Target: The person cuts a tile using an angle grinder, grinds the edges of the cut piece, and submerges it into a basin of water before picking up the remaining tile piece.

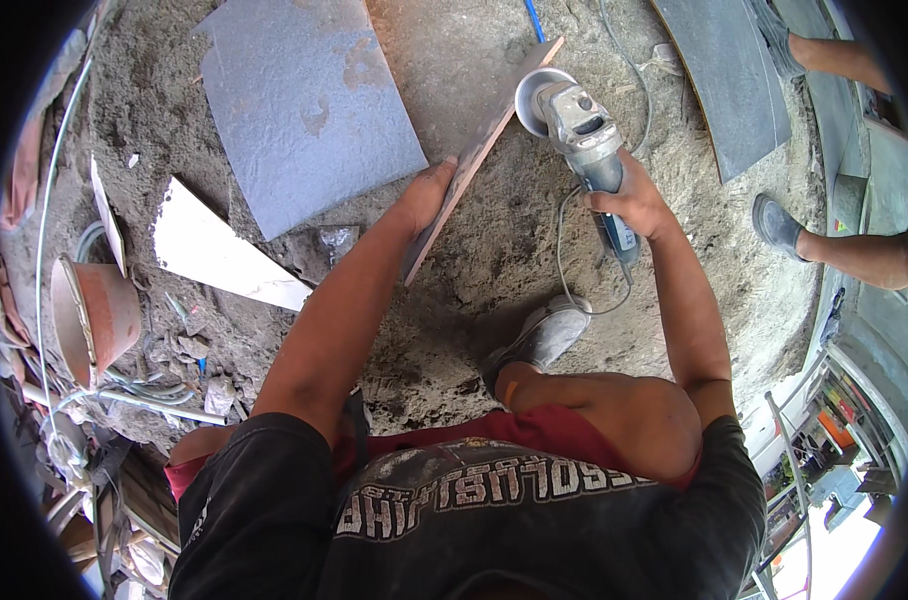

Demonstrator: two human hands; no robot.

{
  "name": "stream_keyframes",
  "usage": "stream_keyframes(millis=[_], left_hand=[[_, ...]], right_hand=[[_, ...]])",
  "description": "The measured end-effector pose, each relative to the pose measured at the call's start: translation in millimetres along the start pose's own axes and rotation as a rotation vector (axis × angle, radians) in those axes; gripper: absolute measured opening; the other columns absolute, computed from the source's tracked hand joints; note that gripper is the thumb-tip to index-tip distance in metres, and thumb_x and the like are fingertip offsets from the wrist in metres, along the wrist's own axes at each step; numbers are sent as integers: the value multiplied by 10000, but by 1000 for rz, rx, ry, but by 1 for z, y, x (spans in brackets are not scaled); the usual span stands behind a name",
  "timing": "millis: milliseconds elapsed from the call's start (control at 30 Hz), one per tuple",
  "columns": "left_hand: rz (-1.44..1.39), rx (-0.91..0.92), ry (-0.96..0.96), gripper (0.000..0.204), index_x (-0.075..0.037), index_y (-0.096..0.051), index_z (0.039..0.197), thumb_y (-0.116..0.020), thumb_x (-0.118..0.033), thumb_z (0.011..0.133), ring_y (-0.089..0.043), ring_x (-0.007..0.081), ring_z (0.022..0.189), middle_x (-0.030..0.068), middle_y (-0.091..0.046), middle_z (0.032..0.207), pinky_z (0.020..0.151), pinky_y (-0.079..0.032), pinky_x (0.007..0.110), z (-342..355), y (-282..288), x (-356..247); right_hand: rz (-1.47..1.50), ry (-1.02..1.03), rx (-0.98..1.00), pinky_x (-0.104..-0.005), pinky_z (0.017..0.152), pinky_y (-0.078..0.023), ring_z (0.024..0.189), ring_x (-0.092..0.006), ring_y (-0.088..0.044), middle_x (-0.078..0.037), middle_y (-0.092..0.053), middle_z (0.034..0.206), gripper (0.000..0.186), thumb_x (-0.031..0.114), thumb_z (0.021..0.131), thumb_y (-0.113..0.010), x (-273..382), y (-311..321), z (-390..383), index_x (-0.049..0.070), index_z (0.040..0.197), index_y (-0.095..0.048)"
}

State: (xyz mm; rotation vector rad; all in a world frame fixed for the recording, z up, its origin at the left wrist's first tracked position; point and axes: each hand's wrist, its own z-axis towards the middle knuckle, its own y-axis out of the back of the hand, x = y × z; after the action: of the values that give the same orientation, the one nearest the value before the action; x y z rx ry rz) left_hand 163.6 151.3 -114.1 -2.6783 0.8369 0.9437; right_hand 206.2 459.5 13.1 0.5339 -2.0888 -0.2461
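Observation:
My left hand (429,197) grips the near part of a long, narrow tile strip (486,135), which is tilted on its edge and runs away to the upper right. In my right hand (634,203) is a grey angle grinder (586,130), my fingers wrapped round its body. Its round disc (530,104) is right beside the strip's far end; whether the two touch I cannot tell. From the grinder's rear a cord (629,285) loops back over the sandy ground.
A large blue-grey tile (309,110) lies left of the strip, near a white pointed tile piece (219,248). A bucket (109,318) stands far left among hoses. At right are a dark tile (729,85) and another person's foot (776,226). My shoe (554,335) is below the grinder.

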Motion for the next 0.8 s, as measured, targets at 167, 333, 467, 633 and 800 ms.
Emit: stream_keyframes(millis=[167,333,467,633,800], left_hand=[[27,-6,7,739,7,-581,1283,-342,-641,1022,-537,275,1093,174,-588,1195,986,-396,378,-12,-1,-14],[15,38,62,730,0,-519,1442,-329,-585,1048,-490,330,1349,228,-525,1462,1148,-323,391,-15,1,-21],[5,-3,9,732,14,-501,1449,-331,-576,1050,-479,323,1358,224,-513,1474,1150,-320,388,-15,-3,-18],[3,-82,-29,726,14,-624,1220,-379,-638,1015,-597,225,872,127,-655,979,846,-476,373,-5,-4,-3],[-7,-50,-33,667,-39,-632,993,-371,-653,1015,-529,163,657,58,-592,789,634,-464,347,1,-4,1]], right_hand=[[-11,-17,3,-392,1024,-439,1099,-293,-592,-164,-626,1201,878,251,639,-784,1,12,9,3,1417,-462],[-68,-40,-17,-395,1059,-424,1148,-316,-595,-195,-628,1240,931,276,632,-794,-1,22,19,-3,1447,-440],[-56,-1,-34,-402,1063,-417,1162,-324,-587,-194,-625,1251,947,303,624,-796,-4,27,26,1,1449,-441],[-32,92,-80,-375,983,-447,1054,-270,-585,-134,-630,1142,820,306,661,-789,-2,32,33,-6,1363,-501],[-69,87,-114,-377,956,-463,1026,-264,-593,-128,-629,1124,803,302,665,-790,-8,45,43,-1,1352,-505]])
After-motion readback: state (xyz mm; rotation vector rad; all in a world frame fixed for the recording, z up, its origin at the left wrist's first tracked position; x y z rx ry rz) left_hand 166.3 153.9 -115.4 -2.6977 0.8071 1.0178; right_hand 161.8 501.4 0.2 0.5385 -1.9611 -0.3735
